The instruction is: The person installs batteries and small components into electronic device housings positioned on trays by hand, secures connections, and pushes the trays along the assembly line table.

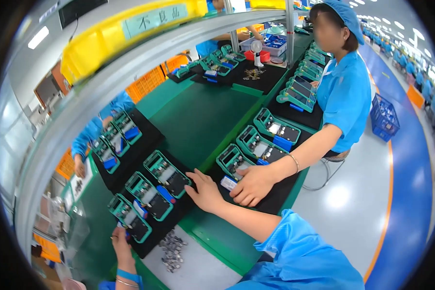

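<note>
Three green-framed handheld devices, opened to show their insides, lie in a row on a black mat (181, 211) before me: a left one (130, 217), a middle one (150, 195) and a right one (167, 174). Blue battery packs hang beside them. My left hand (123, 249) is at the left device's lower edge, fingers closed by a small white and blue piece; what they grip is partly hidden. With fingers apart, my right hand (206, 192) reaches to the right device's outer edge and holds nothing visible.
A co-worker's hand (254, 184) rests by devices on another black mat (270, 204), close to my right hand. Small metal parts (172, 251) lie in a pile near me. Overhead runs a metal rail (145, 46) carrying a yellow bin (101, 41). Another person's hand (79, 166) works at left.
</note>
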